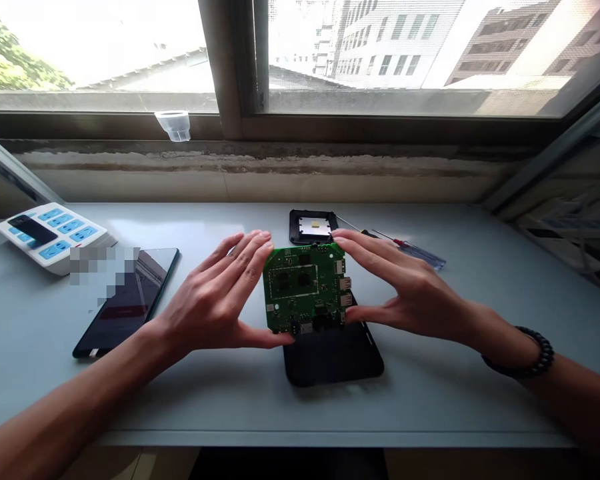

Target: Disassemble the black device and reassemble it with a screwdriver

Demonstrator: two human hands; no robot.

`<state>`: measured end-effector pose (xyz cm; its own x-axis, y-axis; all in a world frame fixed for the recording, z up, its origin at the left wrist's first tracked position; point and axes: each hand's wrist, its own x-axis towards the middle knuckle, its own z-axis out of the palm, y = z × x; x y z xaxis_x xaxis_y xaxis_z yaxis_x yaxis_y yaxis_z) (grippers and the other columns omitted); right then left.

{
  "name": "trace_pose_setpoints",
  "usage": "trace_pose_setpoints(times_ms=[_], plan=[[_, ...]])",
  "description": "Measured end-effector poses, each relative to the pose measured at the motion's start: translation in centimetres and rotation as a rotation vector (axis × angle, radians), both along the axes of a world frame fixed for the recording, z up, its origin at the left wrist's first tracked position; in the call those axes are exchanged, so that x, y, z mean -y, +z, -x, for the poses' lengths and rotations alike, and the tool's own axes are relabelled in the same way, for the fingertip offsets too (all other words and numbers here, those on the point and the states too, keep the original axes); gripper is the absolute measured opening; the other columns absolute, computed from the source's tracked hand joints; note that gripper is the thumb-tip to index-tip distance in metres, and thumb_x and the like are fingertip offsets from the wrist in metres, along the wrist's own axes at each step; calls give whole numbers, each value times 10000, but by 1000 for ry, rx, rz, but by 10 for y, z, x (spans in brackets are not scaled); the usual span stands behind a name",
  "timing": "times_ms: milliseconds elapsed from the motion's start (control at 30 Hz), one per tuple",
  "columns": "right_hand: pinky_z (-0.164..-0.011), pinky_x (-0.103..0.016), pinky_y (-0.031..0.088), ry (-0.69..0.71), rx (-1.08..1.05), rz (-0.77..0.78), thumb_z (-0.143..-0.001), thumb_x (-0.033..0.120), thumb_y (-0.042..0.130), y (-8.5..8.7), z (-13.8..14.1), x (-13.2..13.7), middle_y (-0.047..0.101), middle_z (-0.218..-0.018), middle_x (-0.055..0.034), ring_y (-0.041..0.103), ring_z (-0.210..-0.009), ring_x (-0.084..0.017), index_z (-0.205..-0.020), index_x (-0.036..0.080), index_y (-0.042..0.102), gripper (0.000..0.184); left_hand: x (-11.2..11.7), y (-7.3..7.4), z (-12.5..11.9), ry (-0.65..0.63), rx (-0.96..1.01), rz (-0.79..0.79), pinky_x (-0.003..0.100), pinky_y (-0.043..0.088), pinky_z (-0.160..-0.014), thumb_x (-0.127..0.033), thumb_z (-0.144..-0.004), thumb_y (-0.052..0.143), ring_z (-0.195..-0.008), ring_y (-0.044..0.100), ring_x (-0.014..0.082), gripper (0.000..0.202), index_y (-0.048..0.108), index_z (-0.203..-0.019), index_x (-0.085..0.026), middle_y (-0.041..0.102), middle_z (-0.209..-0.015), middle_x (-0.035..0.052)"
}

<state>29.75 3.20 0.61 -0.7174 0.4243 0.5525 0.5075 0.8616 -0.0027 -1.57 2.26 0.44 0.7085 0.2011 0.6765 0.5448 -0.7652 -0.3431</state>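
Note:
A green circuit board [293, 303] is held up between both hands, tilted so its chip side faces me. My left hand [220, 300] grips its left side, fingertips at the top left corner and thumb along the bottom edge. On the other side my right hand [405, 287] pinches the board, fingers at the top right corner and thumb by the metal ports. Below and partly hidden by the board lies a black plastic case half [335, 363]. Farther back sits a smaller black cover [295, 227] with a silvery plate in it.
Two screwdrivers [420, 253] lie behind my right hand. To the left are a dark tablet or phone [130, 307] and a white power strip [60, 233] with blue sockets and a small black object on it. A clear plastic cup [175, 125] hangs at the window frame.

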Motion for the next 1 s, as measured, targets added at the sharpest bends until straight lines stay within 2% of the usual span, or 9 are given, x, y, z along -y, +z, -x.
trace_pose_setpoints(times_ms=[133, 267, 567, 867, 1000], plan=[[-1158, -447, 475, -8, 19, -26, -892, 491, 690, 2, 3, 0, 527, -1506, -244, 498, -1442, -310, -1624, 135, 269, 916, 0, 0, 0, -17, -12, 30, 563, 504, -1133, -728, -801, 735, -1259, 641, 443, 1143, 376, -1498, 104, 635, -1315, 357], [-1181, -477, 452, 0, 22, -27, -885, 463, 711, 0, 4, -1, 519, -1501, -272, 493, -1445, -314, -1598, 89, 296, 906, -1, 2, -1, -21, -30, 32, 558, 517, -1121, -718, -807, 736, -1275, 632, 433, 1143, 355, -1510, 98, 633, -1324, 353], [-1218, -550, 393, 16, -6, -9, -871, 446, 738, -5, 4, -2, 494, -1532, -244, 440, -1480, -326, -1635, 128, 223, 975, -1, 1, 0, -13, -30, 20, 564, 525, -1111, -734, -831, 698, -1283, 627, 427, 1133, 333, -1531, 78, 623, -1342, 351], [-1214, -527, 419, 43, -41, -1, -866, 431, 749, -4, 4, -5, 510, -1521, -226, 467, -1462, -311, -1639, 139, 224, 979, -3, 4, 0, -15, -45, 11, 556, 535, -1105, -734, -822, 708, -1270, 641, 416, 1162, 268, -1580, 31, 629, -1356, 318], [-1198, -525, 441, 59, -72, -4, -851, 434, 762, -5, 1, -7, 523, -1516, -206, 488, -1446, -318, -1641, 162, 234, 988, -6, 8, -1, -25, -80, 12, 566, 535, -1099, -734, -823, 708, -1259, 644, 429, 1149, 307, -1551, 60, 634, -1333, 338]])
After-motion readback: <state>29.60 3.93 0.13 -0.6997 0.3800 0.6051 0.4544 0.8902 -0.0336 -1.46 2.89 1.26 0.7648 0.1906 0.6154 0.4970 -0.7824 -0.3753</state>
